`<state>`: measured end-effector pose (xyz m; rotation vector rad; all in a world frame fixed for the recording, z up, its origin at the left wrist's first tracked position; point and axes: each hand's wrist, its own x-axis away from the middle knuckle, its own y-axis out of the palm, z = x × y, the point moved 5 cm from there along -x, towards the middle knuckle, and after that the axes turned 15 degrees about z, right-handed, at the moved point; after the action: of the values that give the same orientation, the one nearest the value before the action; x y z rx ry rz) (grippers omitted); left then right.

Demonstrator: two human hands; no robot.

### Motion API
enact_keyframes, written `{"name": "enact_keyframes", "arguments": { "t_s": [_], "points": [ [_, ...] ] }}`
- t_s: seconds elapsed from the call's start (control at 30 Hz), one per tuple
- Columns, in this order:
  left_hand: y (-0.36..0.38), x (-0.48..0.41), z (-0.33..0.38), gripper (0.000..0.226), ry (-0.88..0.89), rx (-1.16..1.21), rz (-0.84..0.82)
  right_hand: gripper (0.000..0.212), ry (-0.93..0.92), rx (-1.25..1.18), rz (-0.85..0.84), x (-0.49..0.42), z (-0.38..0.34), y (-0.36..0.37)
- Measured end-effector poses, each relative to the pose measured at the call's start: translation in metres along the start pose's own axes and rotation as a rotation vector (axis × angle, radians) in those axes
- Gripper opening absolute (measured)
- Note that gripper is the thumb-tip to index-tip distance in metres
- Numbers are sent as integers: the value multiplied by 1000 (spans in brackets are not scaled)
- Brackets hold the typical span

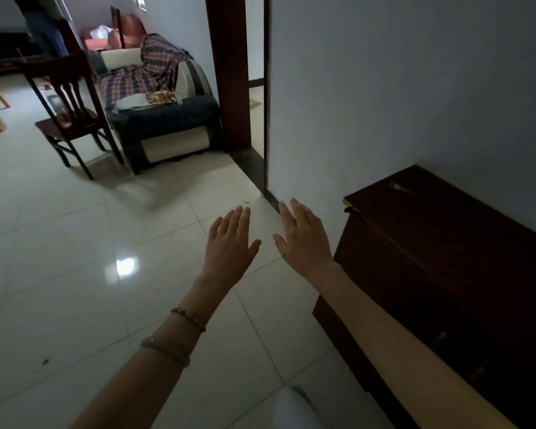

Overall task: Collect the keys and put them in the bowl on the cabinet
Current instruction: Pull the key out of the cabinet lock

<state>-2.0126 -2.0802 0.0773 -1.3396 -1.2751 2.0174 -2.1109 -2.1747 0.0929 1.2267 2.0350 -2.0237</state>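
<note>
Both my hands are stretched out over the tiled floor, palms down, fingers spread, holding nothing. My left hand (229,246) carries two bracelets on its wrist. My right hand (304,239) hovers just left of a dark wooden cabinet (446,243) that stands against the right wall. A small light scrap lies on the cabinet's top near the wall. No keys and no bowl are in sight.
A dark wooden chair (72,119) and a sofa (164,119) draped with a plaid cloth stand across the room. A dark door frame (229,72) opens beside the sofa. A person stands at the far left. Glossy white tiles cover the floor.
</note>
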Motion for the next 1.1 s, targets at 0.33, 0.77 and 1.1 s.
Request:
{"name": "enact_keyframes", "arguments": {
  "t_s": [0.33,0.77,1.1],
  "points": [
    [90,-135,-33,69,41,11,8,64,52,44,-30,-119,63,91],
    [197,-311,-41,70,78,35,-4,63,145,83,-41,-267,167,159],
    [277,-409,-17,70,280,155,-60,65,341,170,-33,-321,239,199]
  ]
}}
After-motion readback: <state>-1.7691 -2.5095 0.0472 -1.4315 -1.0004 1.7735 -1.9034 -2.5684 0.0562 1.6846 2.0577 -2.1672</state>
